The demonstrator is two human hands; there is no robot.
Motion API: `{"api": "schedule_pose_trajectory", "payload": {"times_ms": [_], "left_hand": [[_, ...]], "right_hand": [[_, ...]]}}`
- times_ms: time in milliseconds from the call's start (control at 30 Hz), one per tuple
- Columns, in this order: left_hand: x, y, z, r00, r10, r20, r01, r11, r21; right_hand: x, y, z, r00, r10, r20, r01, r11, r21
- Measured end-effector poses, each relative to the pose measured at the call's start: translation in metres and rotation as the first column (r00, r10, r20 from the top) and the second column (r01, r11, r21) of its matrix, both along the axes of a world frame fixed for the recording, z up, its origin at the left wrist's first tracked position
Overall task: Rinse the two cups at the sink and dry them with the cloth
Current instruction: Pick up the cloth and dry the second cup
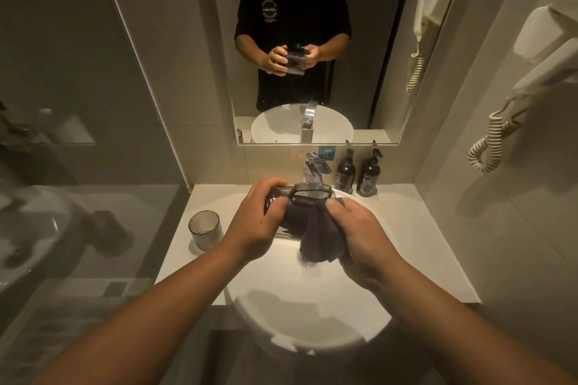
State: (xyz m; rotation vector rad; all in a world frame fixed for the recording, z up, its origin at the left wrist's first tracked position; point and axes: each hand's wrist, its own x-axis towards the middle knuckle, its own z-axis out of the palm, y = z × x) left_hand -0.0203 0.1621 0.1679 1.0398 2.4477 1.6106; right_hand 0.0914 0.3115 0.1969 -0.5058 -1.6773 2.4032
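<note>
- The left hand [262, 222] holds a cup [300, 197] over the sink [312, 322], lying sideways.
- The right hand [359, 228] grips the cloth [319, 237] against it.
- The other cup [205, 230] stands on the worktop [422, 244], nearer the left hand.

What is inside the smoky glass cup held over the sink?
The dark grey cloth is stuffed into the smoky glass cup, its tail hanging out by the right hand. The cup's bottom is covered.

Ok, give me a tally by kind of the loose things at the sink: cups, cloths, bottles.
Smoky ribbed glass cups: 2, one on the counter, one held over the basin
Dark grey cloth: 1
Dark pump bottles: 2
Total: 5
</note>
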Motion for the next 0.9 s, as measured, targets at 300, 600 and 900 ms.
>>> {"api": "schedule_pose_trajectory", "payload": {"times_ms": [300,600,900], "left_hand": [[0.009,0.011,0.017,0.452,-0.104,0.886,-0.120,0.977,0.176],[0.015,0.015,0.001,0.826,0.030,0.562,-0.242,0.920,0.308],[0.012,0.004,-0.006,0.963,0.092,-0.254,-0.069,0.993,0.099]], "right_hand": [[0.014,0.012,0.008,0.973,0.230,-0.014,-0.096,0.462,0.882],[0.014,0.006,0.010,0.980,0.200,0.014,-0.166,0.771,0.614],[-0.004,0.000,0.029,0.995,-0.017,0.099,0.007,0.995,0.099]]}}
